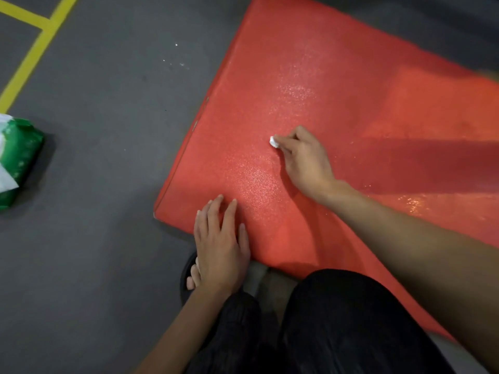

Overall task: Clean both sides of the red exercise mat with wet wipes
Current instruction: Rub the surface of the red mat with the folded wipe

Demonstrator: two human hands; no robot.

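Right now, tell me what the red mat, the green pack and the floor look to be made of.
Red mat: probably foam or rubber, fine pebbled texture, wet-looking glints.
Green pack: soft plastic film, creased and glossy, white flap.
Floor: seemingly painted or coated concrete, smooth matte grey, with yellow lines.

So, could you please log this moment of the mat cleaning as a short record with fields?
surface: red exercise mat lying flat on the grey floor
right hand: pinches a small white wet wipe against the mat
left hand: fingers straight, pressing flat on the mat's near edge
mat state: glistens in patches around the hands
supplies: green wipes pack on the floor, left of the mat, apart from it
floor marks: yellow lines, far left
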